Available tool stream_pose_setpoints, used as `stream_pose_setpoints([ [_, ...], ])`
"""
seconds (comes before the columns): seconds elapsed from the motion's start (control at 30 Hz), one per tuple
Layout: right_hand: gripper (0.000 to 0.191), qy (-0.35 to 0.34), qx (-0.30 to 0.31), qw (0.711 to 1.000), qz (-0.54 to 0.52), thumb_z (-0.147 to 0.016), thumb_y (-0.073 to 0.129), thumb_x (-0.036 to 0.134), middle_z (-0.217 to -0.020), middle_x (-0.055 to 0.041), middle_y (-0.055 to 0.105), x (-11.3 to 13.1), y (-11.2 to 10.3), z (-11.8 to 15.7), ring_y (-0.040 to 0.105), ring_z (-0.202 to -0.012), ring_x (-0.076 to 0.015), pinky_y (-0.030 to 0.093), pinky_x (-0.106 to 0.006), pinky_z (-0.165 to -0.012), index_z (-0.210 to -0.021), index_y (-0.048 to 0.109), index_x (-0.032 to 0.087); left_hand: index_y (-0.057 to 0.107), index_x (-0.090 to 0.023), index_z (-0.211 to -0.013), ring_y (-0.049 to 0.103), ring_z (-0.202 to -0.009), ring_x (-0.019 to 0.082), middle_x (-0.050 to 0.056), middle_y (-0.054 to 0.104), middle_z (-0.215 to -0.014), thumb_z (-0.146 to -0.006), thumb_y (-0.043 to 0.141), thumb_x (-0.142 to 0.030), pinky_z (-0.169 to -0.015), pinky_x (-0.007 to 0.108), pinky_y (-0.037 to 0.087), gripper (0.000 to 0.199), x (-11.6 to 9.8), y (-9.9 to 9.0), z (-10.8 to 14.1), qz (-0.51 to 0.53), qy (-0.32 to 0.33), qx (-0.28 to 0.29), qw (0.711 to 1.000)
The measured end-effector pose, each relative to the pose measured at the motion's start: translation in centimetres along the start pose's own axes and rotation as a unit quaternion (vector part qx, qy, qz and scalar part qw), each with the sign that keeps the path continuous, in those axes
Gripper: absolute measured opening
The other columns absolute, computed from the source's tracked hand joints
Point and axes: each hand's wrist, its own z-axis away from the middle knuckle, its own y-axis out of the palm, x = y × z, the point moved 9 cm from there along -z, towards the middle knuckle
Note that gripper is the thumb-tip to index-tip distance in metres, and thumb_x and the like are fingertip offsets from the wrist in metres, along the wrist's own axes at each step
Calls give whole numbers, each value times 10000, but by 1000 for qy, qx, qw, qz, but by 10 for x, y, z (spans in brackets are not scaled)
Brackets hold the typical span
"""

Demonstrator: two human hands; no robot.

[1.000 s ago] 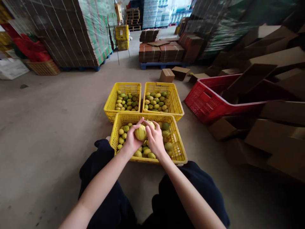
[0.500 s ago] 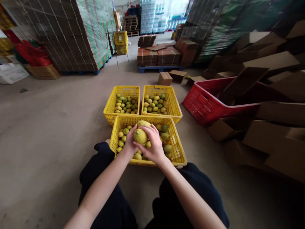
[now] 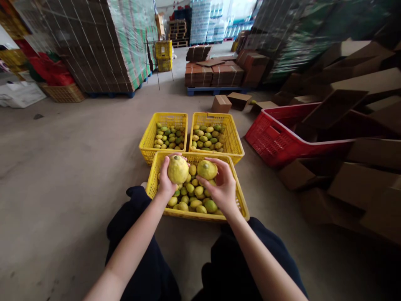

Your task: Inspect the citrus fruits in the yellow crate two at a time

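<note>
Left hand (image 3: pixel 165 183) grips yellow fruit (image 3: pixel 177 169), right hand (image 3: pixel 223 189) second fruit (image 3: pixel 206 169), over near yellow crate (image 3: pixel 241 200)

Both hands raised, fingers curled.

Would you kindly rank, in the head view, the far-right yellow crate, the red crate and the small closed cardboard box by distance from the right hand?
1. far-right yellow crate, just beyond the right hand.
2. red crate, off to the right.
3. small closed cardboard box, on the floor farther back.
</note>
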Motion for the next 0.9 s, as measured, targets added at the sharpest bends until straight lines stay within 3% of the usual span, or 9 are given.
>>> stream_pose_setpoints([
  [0.1, 506, -39, 59, 997, 40, -720, 731, 203, -1199, -72, 622, 7, 14, 7, 598, -1112, -233, 514, -374, -926, -1183, 532, 254, 683, -190, -847, 656, -825, 206, 47, 681, -832, -782, 567, -519, -800, 316, 505, 354, -18, 3, 6, -105, 116, 20, 987],
  [0.27, 497, -136, 61, 980, 131, -755, 709, 204, -1235, -101, 624, 23, 16, 13, 610, -1115, -238, 509, -398, -945, -1208, 509, 250, 707, -194, -867, 649, -811, 230, 65, 696, -836, -781, 561, -528, -784, 347, 500, 375, -34, 10, 16, -199, 202, 55, 957],
  [0.43, 491, -186, 45, 971, 143, -756, 697, 158, -1215, -106, 634, 30, 16, 18, 611, -1115, -243, 512, -421, -939, -1196, 501, 249, 725, -191, -865, 649, -800, 236, 80, 707, -840, -776, 587, -502, -755, 347, 497, 353, -45, 18, 22, -241, 252, 101, 932],
  [0.6, 498, -185, 42, 974, 124, -741, 703, 132, -1209, -101, 637, 32, 19, 21, 611, -1114, -236, 511, -415, -937, -1180, 500, 250, 733, -194, -791, 653, -767, 233, 75, 710, -792, -812, 516, -503, -738, 352, 495, 378, -46, 17, 20, -209, 240, 108, 942],
  [0.73, 483, -118, 58, 989, 70, -727, 719, 146, -1224, -85, 629, 22, 20, 18, 601, -1129, -231, 499, -406, -953, -1150, 516, 261, 746, -184, -771, 658, -749, 211, 63, 714, -771, -815, 542, -421, -739, 324, 492, 315, -43, 17, 16, -167, 203, 106, 959],
  [0.8, 483, -34, 74, 997, -2, -705, 744, 179, -1228, -80, 622, 9, 21, 14, 592, -1139, -236, 509, -394, -936, -1128, 524, 261, 743, -182, -761, 658, -744, 191, 53, 714, -760, -804, 571, -407, -742, 302, 495, 287, -35, 13, 12, -134, 148, 78, 977],
  [0.9, 506, 102, 100, 983, -117, -656, 787, 242, -1202, -61, 628, -12, 25, 9, 618, -1080, -237, 536, -372, -884, -1092, 532, 265, 730, -189, -746, 663, -763, 170, 36, 720, -795, -766, 638, -389, -748, 279, 507, 220, -14, 0, 6, -66, 32, 1, 997],
])
